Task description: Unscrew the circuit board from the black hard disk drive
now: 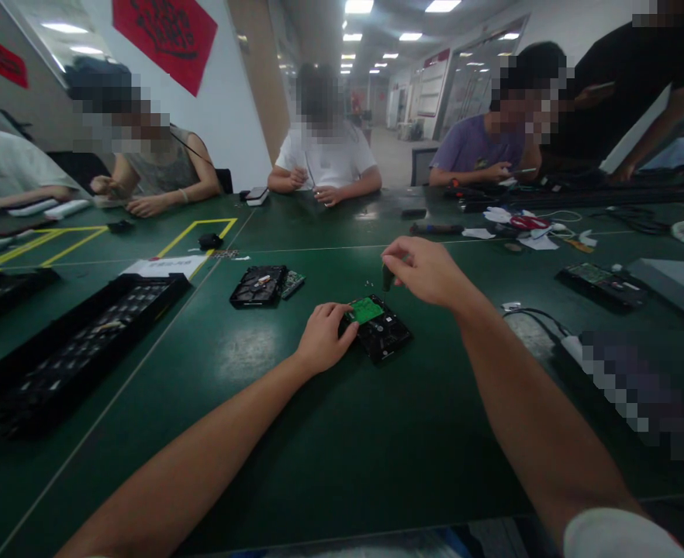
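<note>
A black hard drive (387, 338) with a green circuit board (366, 310) on its upper face lies flat on the table before me. My left hand (326, 337) grips its left side, thumb and fingers against the edge. Above the drive's far edge, my right hand (420, 267) pinches a short, dark, upright tool (387, 277) that looks like a screwdriver; its tip is too small to make out. Tiny screw-like bits (368, 284) lie just behind the drive. Further left rests another black drive (258, 287), with a loose circuit board (292, 284) beside it.
A long black tray (86, 349) occupies the left side of the green table (295, 449). To the right are another drive (601, 285), a grey box (676, 283) and a cable (537, 311). Several people sit or stand across the table, near papers (537, 236) and scattered parts.
</note>
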### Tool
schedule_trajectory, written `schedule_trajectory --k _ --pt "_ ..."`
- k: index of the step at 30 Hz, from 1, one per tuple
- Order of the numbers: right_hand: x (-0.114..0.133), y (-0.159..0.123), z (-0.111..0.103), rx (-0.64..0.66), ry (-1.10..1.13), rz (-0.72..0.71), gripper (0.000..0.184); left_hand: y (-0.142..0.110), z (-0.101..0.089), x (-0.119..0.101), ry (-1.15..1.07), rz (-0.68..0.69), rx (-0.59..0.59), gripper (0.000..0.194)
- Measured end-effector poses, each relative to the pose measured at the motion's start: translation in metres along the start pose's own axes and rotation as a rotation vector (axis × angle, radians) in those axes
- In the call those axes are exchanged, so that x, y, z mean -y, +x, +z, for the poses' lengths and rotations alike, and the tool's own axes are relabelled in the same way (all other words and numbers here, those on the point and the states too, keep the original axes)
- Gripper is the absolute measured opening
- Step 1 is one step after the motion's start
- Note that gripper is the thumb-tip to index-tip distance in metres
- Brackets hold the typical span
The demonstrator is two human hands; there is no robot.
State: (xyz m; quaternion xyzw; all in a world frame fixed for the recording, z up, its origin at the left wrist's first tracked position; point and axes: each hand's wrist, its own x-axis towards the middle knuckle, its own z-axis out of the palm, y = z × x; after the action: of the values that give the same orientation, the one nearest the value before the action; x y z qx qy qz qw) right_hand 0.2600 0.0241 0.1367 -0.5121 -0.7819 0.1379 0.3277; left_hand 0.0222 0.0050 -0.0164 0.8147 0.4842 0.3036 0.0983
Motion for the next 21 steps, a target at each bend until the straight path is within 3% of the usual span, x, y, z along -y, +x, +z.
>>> schedule_trajectory --k 7,13,21 --pt "0.0021 -0.0006 -0.0019 -0.037 -0.083 0.065 0.029 -0.0002 -0.0002 0.0013 -0.007 0.005 -0.002 0.035" --pt "0.0013 -0.0005 -0.0008 0.046 0.015 0.03 0.017 0.0002 -0.0005 0.0008 0.001 -0.007 0.007 0.036" --pt "0.0017 0.0013 0.0015 0.091 0.061 -0.026 0.023 -0.0003 -0.0017 -0.0007 -0.01 -0.002 0.001 0.035"
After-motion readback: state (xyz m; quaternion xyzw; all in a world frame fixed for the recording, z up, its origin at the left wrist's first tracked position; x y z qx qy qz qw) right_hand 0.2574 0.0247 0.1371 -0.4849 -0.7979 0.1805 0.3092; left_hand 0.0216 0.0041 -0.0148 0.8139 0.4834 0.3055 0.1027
